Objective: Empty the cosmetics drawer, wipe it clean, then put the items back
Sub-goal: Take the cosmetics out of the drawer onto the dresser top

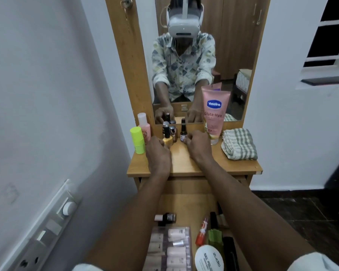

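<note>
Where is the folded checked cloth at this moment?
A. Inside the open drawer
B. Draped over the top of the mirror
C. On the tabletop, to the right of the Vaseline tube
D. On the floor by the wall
C: the folded checked cloth lies on the wooden tabletop, just to the right of the upright pink Vaseline tube, well above the open drawer.
</note>
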The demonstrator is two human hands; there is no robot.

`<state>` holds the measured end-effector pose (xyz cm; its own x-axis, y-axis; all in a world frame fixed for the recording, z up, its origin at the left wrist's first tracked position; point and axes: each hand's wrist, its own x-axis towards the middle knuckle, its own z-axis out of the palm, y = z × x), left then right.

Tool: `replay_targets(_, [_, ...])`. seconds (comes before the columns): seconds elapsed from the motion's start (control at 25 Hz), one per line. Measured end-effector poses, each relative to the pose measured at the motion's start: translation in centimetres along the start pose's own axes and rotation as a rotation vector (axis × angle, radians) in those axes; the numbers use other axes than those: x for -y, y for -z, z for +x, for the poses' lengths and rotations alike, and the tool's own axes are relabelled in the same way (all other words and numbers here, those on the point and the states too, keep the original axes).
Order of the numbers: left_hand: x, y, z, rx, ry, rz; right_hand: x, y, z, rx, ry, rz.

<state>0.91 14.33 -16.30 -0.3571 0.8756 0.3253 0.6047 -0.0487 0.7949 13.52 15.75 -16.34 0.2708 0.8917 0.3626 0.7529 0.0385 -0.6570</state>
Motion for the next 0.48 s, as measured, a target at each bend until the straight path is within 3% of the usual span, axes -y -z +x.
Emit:
replay_targets(0.16, [0.8, -0.2, 0.4, -0.018, -0.008, 0.02, -0.3, 0.5, -0.8, 0.032, 0.019, 0.011])
replay_targets(0.28, [0.4, 0.7, -0.4, 0.003, -0.073, -0.101, -0.7, 1.9, -2.1, 0.137, -0.014, 0.206])
replay_targets(0.4, [-0.2, 3.4, -3.4, 0.112, -0.296, -0.243, -0.8, 4.4, -5.0, 0.222, 0.032, 0.358])
replay_targets(0.48, [0.6, 5.4, -6.3, 0.278, -0.446, -0.216, -0.9, 6.3, -7.7, 0.289, 0.125, 0.437])
